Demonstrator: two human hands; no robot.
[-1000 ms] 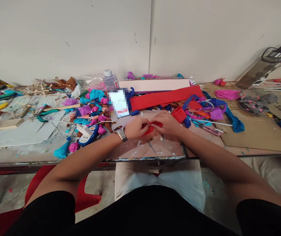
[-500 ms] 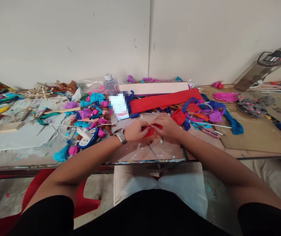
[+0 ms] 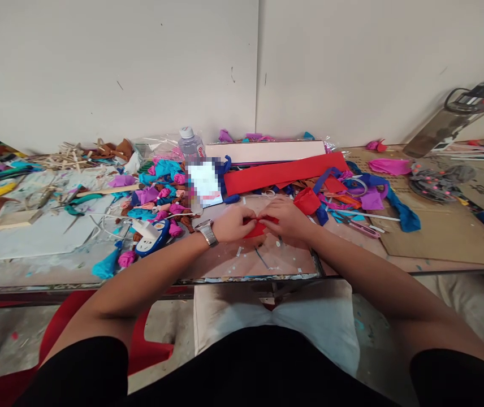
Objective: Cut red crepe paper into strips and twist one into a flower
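My left hand [image 3: 233, 221], with a metal watch [image 3: 206, 232] on its wrist, and my right hand [image 3: 285, 218] meet over the middle of the worktable [image 3: 242, 263]. Both pinch a small piece of red crepe paper [image 3: 257, 228] between their fingertips, low over the table. Most of the piece is hidden by the fingers. A crumpled red scrap [image 3: 307, 200] lies just beyond my right hand, and a long red strip [image 3: 284, 169] stretches behind that.
Pink, purple and teal paper rolls [image 3: 159, 192] pile up at the left by a blue-white tape dispenser [image 3: 151, 236] and a water bottle [image 3: 190, 144]. Blue and purple strips [image 3: 377, 192] and cardboard [image 3: 437, 232] lie on the right. Wooden sticks [image 3: 72, 151] clutter the far left.
Both hands have stayed together on the red paper, with only small finger movements. The view has shifted slightly.
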